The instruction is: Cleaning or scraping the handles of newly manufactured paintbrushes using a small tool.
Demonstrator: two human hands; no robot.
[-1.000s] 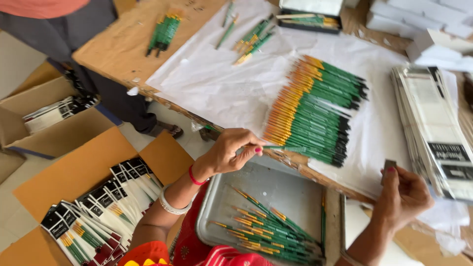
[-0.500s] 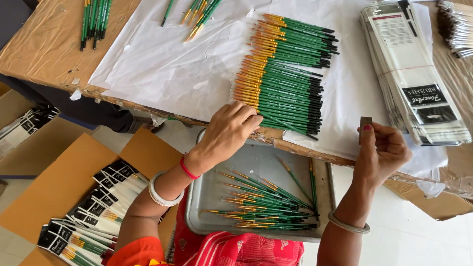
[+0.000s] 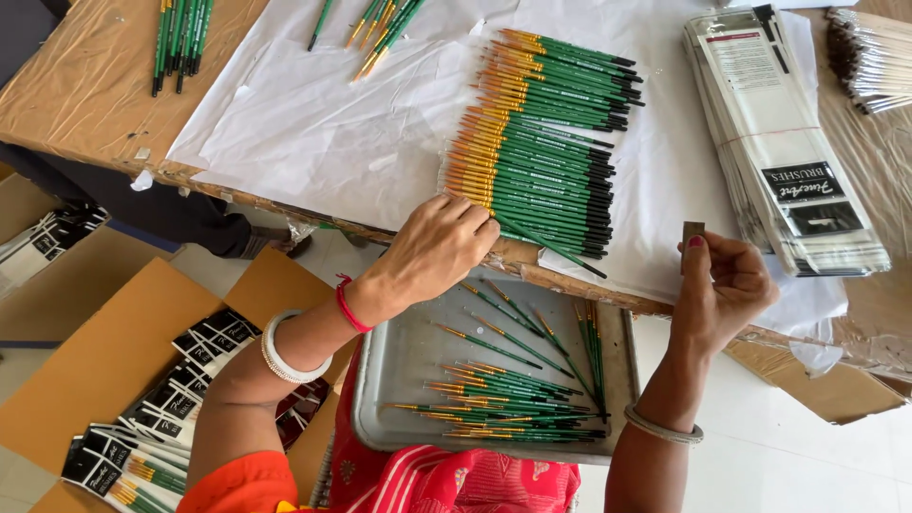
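Your left hand [image 3: 439,249] sits at the near end of the brush row [image 3: 541,142] on the white paper [image 3: 323,133], fingers curled loosely onto the lowest brush [image 3: 551,249], which lies skewed below the row; can't tell if it's actually pinched. Right hand [image 3: 727,290], right of the row, pinches a small dark block [image 3: 693,235]. Risk, imo: dragging that brush could knock neighbours askew or drop it into the tray [image 3: 399,380] below the row. Vs 0.5 s ago: left hand shifted slightly right, right hand a bit further from the row.
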